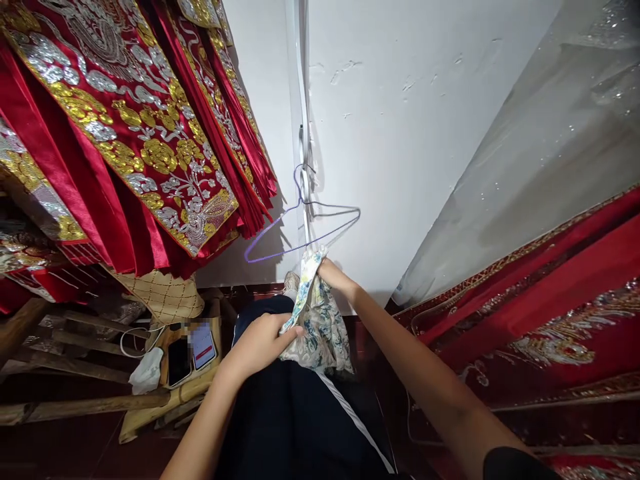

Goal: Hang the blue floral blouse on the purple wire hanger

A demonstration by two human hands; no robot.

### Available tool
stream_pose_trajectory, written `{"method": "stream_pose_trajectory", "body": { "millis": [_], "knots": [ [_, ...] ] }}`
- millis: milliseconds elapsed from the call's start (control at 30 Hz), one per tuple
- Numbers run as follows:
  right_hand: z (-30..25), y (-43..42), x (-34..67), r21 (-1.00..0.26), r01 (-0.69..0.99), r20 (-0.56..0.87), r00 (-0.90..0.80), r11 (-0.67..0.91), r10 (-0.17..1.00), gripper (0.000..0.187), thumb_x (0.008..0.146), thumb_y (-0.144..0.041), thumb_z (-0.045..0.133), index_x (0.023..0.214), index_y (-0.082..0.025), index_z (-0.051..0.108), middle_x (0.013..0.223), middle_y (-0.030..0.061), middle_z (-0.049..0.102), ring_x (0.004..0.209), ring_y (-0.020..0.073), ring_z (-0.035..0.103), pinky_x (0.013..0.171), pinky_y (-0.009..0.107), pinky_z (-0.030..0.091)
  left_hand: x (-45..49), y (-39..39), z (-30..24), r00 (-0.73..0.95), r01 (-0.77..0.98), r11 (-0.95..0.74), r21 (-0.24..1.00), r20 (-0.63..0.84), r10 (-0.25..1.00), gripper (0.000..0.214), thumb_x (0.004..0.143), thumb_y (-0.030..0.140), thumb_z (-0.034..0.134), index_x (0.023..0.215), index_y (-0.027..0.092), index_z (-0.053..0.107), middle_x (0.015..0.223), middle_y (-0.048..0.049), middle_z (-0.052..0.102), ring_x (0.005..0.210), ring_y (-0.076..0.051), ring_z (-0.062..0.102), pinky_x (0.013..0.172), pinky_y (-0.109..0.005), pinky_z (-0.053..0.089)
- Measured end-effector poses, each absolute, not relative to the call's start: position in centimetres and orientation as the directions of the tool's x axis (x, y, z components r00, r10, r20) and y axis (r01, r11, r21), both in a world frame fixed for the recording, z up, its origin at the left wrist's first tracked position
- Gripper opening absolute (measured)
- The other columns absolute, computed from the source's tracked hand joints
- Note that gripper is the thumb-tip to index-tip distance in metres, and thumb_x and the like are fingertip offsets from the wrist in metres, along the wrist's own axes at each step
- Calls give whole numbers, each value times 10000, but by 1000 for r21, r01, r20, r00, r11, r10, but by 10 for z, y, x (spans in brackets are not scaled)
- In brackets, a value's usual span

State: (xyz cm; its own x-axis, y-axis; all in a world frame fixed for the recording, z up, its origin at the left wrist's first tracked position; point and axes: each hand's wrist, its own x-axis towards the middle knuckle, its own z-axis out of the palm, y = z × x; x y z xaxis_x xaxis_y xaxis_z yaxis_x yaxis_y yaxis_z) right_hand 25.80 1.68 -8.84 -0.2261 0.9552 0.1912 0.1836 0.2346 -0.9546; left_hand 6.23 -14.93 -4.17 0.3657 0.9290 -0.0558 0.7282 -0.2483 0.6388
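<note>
A white garment with a blue, green and yellow floral print (325, 333) hangs between my hands, above my dark trousers. My left hand (263, 343) is closed on its left edge, with the thumb on top. My right hand (333, 275) is at the garment's upper part, its fingers hidden behind or inside the cloth. Just above hangs a purple wire hanger (300, 195) with no clothing on it. It is near a white upright strip (301, 73) along the wall.
Red embroidered costumes (160, 153) hang at the left. Below them, a bamboo stool (193, 387) bears two phones (204, 345) and a crumpled white plastic bag (147, 370). On the right are more red embroidered garments (560, 320) and clear plastic sheeting (525, 160) against the white wall (400, 133).
</note>
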Motion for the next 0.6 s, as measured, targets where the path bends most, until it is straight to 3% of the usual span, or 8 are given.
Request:
{"method": "stream_pose_trajectory", "body": {
  "millis": [100,300,433,500,600],
  "knots": [
    [-113,17,266,-961,208,134,-228,183,964,233,790,-291,550,893,-152,704,881,77,730,862,243,648,880,375,502,45,-152,-42,307,819,-194,539,-126,943,407,974,503,411,757,203,581,676,-19,587,654,-189,534,586,-266,298],
    [-129,22,280,-966,171,167,-157,194,973,499,754,-264,599,1248,-193,598,1144,82,702,1061,221,622,988,370,465,37,-153,-53,328,820,-190,540,-170,929,422,981,522,390,759,204,556,682,-13,583,650,-179,538,585,-260,296],
    [-142,30,265,-972,177,123,-173,154,977,261,772,-315,583,980,-187,674,947,75,728,953,219,645,921,347,495,56,-154,-62,380,802,-217,557,-194,905,393,967,499,423,750,197,551,704,-21,595,657,-177,538,584,-256,312],
    [-150,29,260,-974,181,111,-161,140,981,238,786,-341,539,897,-172,666,837,69,714,849,219,644,843,343,512,59,-151,-64,386,804,-217,553,-208,899,368,961,463,434,735,196,550,706,-27,605,653,-178,540,578,-257,313],
    [-155,21,264,-972,187,130,-94,145,987,320,775,-341,507,1008,-168,641,829,57,694,818,214,623,800,337,507,51,-144,-63,355,839,-190,511,-249,901,327,935,400,471,696,198,564,691,-39,628,631,-184,552,573,-265,309]
  ]
}}
